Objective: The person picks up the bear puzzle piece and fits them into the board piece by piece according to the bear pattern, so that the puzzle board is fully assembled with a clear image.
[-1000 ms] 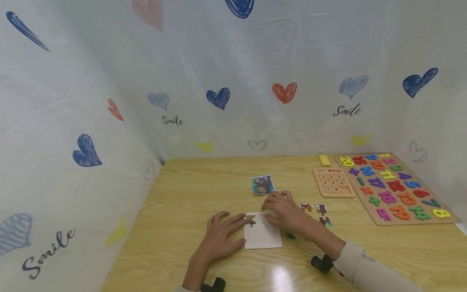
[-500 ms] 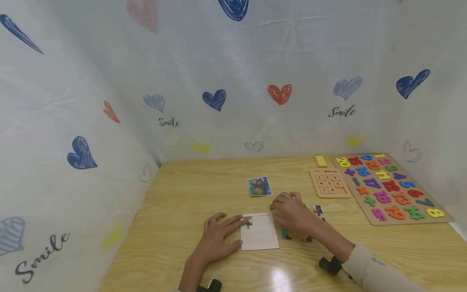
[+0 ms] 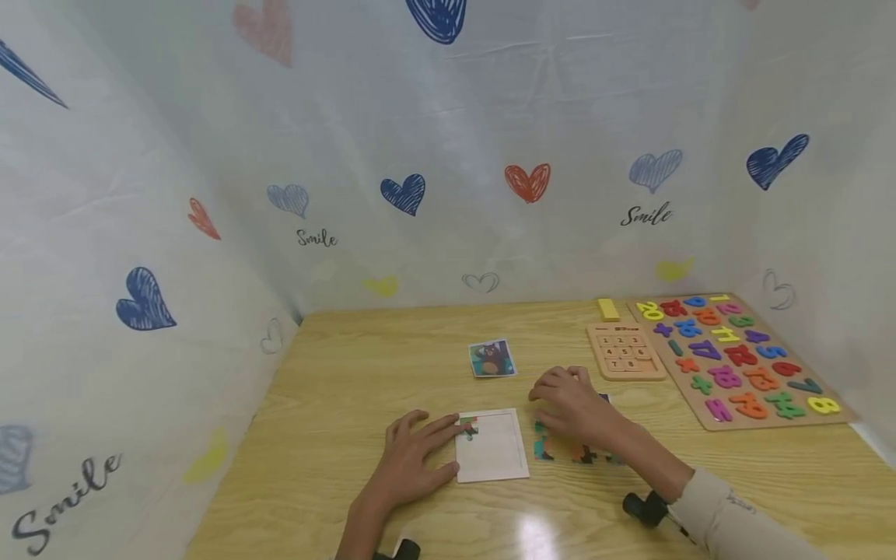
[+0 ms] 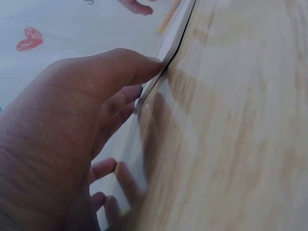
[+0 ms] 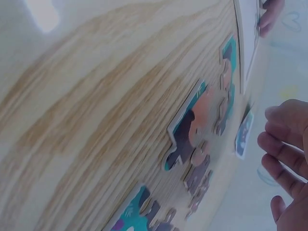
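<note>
A white square puzzle tray (image 3: 493, 459) lies on the table, with one bear-picture jigsaw piece (image 3: 470, 428) in its upper left corner. My left hand (image 3: 413, 463) rests at the tray's left side, index fingertip at the upper corner and thumb against the edge. In the left wrist view the thumb (image 4: 130, 70) touches the tray's rim. To the right, my right hand (image 3: 577, 404) hovers over loose jigsaw pieces (image 3: 542, 447) and partly hides them. Its fingers are loosely bent with nothing between them in the right wrist view, where teal, brown and orange pieces (image 5: 185, 127) lie flat.
Behind the tray lies a bear picture card (image 3: 493, 358). At the right stand a wooden number slide puzzle (image 3: 625, 373), a yellow block (image 3: 608, 309) and a board of coloured numbers (image 3: 707, 416). A printed curtain (image 3: 448, 117) surrounds the table.
My right hand has moved right from the tray's upper edge to above the loose pieces. The left hand stays at the tray's left edge while the whole view shifts slightly.
</note>
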`<state>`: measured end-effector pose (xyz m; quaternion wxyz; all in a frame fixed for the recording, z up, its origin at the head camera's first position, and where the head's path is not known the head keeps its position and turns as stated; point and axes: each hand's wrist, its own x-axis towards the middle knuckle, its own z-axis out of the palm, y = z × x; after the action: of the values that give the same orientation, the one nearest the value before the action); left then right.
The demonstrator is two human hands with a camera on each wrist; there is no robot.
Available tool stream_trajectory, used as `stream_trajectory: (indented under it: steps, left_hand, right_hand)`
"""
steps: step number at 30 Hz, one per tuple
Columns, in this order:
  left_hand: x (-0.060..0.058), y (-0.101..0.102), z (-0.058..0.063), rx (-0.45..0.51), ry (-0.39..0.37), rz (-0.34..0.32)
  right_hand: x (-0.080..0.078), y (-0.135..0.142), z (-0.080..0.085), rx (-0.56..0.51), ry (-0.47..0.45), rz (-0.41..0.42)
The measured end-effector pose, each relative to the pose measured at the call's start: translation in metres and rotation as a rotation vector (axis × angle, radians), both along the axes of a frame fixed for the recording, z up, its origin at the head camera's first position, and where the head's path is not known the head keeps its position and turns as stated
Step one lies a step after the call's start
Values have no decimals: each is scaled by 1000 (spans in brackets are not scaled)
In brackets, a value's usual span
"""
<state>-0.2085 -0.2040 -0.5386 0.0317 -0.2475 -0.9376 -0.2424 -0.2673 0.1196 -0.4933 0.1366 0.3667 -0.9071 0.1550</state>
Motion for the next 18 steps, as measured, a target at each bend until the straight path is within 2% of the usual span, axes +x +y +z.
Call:
stream_trajectory:
  steps: [6,14,18]
  left_hand:
    - [1,0,0,3,-3,5]
    - [1,0,0,1,-7,3]
    - [1,0,1,6,-11,1]
  right_hand:
    - [-1,7,-2,19,-20,-27]
    - [2,18,1,-31,-28,-42]
    - [2,24,2,8,-48,-77]
